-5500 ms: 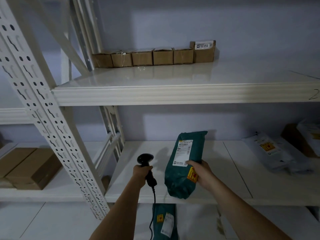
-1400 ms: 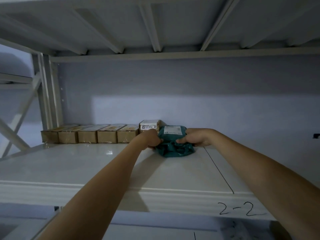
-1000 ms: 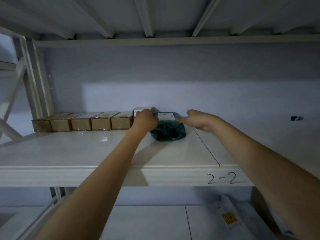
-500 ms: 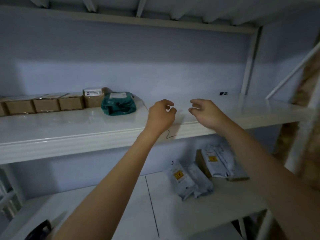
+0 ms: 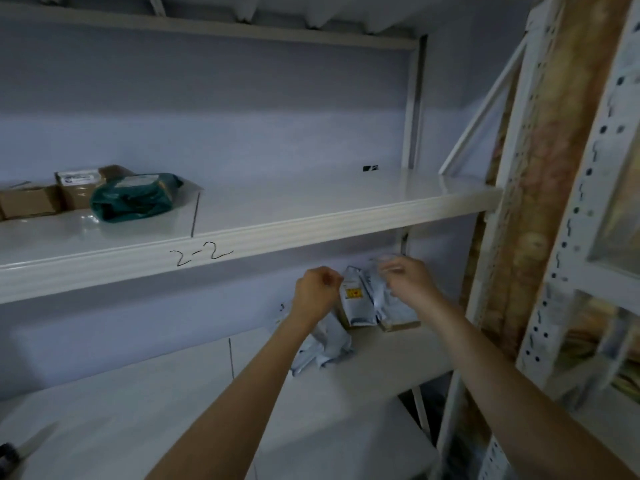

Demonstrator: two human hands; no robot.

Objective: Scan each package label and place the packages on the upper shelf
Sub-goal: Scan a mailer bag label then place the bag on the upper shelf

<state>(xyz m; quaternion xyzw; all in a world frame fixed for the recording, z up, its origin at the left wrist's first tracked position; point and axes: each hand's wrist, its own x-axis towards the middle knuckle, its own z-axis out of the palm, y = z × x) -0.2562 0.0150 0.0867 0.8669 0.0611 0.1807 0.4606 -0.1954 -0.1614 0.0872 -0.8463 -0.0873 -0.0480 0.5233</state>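
Note:
The green package (image 5: 133, 197) lies on the upper shelf (image 5: 311, 230), next to a row of brown boxes (image 5: 78, 187). Neither hand touches it. My left hand (image 5: 317, 292) hangs below the shelf edge with loosely curled fingers and holds nothing. My right hand (image 5: 408, 282) is beside it, blurred, with relaxed fingers in front of the grey packages (image 5: 358, 303) on the lower shelf (image 5: 381, 372). Whether it touches one I cannot tell. Another grey package (image 5: 323, 344) lies under my left wrist.
The black scanner (image 5: 7, 455) lies at the lower shelf's far left edge. A white perforated upright (image 5: 568, 237) and a diagonal brace (image 5: 481, 112) stand on the right. The upper shelf is bare to the right of the green package; its edge is marked "2-2".
Both hands let go of the green package on the upper shelf, pulled back and dropped below the shelf edge toward the grey packages. The view swung right and down.

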